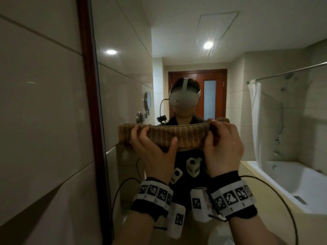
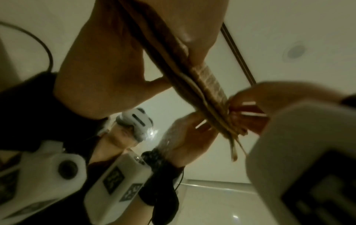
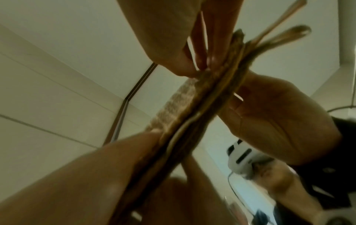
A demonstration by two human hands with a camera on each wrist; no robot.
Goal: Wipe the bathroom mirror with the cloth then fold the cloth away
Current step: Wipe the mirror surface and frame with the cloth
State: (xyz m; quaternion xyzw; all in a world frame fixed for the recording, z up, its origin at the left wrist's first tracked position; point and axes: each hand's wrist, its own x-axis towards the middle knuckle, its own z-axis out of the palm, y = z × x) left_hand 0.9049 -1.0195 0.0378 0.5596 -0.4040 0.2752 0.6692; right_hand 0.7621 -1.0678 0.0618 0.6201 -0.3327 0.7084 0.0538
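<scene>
Standing before the mirror, the person holds the cloth up at chest height, stretched between both hands, just in front of the glass. It looks soft, light and limp, already folded into a thick band, so I'd take it at both ends. The left hand and right hand each pinch an end. Only the wrist views show the stacked layers edge-on.
</scene>
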